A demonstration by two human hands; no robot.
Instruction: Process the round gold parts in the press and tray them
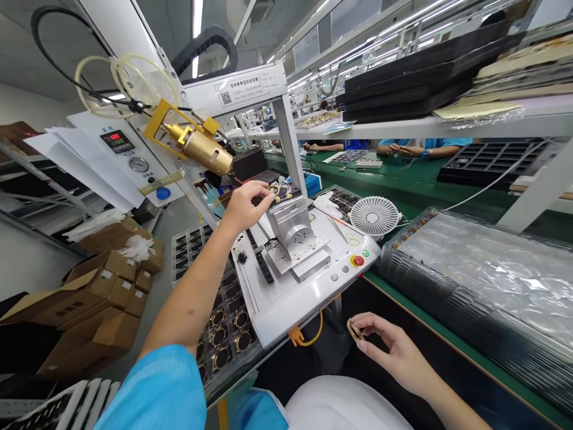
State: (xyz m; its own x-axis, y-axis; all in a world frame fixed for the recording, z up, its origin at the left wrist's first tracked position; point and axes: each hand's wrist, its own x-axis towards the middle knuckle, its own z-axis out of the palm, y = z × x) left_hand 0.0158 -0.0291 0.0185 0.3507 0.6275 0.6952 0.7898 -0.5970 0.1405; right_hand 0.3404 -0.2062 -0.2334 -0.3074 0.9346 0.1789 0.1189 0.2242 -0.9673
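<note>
My left hand [246, 206] reaches to the top of a silver metal fixture [293, 226] on the white benchtop machine. Its thumb and index finger are pinched together at the edge of a small ring-shaped part [281, 191] on the fixture's black plate; what they grip is too small to make out. Low on the right, above my lap, my right hand [394, 352] holds a thin gold watch case ring [355, 330] between thumb and fingers, tilted on edge. A brass dispensing head [203, 149] hangs above and left of the fixture.
Trays of round gold-rimmed parts [224, 334] lie left of the machine base [308, 298], which has a red stop button [358, 260]. At right stand a white fan [375, 216] and stacked clear plastic trays [483, 269]. Co-workers' hands [403, 148] show across the bench.
</note>
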